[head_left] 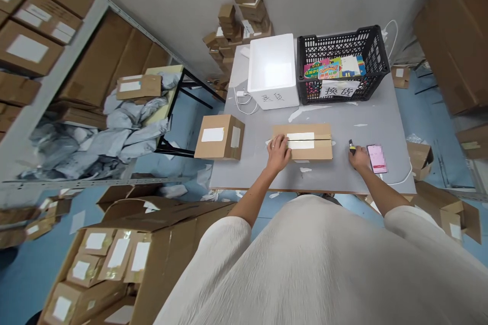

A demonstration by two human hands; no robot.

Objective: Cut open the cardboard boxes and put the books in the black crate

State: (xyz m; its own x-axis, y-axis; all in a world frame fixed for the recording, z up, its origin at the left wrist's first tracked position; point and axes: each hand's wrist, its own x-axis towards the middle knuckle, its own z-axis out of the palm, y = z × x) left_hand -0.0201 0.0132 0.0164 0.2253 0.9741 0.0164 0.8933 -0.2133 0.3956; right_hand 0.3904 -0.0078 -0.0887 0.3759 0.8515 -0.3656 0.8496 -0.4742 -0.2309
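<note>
A taped cardboard box (322, 150) with a white label lies on the grey table in front of me. A dark lengthwise line runs along its top seam. My left hand (278, 154), with a ring on one finger, grips the box's left end, its fingers bent over the top. To the right of the box, and apart from it, my right hand (359, 157) is closed around a utility knife (352, 148) with a black and yellow handle. The knife points away from me. Just right of that hand lies a phone (377, 158) with a pink screen.
Another cardboard box (215, 137) sits at the table's left edge. At the back stand a white foam bin (272, 73) and a black crate (343, 66) holding colourful books. A large open carton (171, 238) of boxes is at my lower left. Grey parcels (110, 137) pile up farther left.
</note>
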